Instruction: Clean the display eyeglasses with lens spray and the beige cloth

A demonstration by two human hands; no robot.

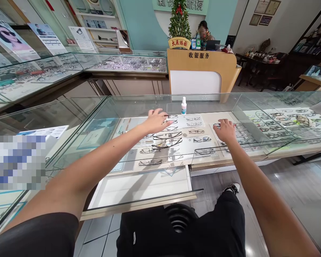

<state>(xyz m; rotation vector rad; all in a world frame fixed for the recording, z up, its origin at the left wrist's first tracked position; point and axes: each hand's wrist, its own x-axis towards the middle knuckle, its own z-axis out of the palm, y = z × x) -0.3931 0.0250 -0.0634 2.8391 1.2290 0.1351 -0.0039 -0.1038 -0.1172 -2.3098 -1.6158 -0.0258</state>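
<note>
Left hand (156, 121) near eyeglasses (167, 135); counter (203, 63) (wooden) reads "收银服务".

"收银服务" on counter (202, 63), "大展鸿图" on plaque (179, 43), "眼镜" on sign (195, 7)

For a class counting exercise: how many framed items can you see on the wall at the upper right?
4, in two rows: upper left frame, upper right frame, lower left frame, lower right frame. More may hang above the picture's edge.
</note>
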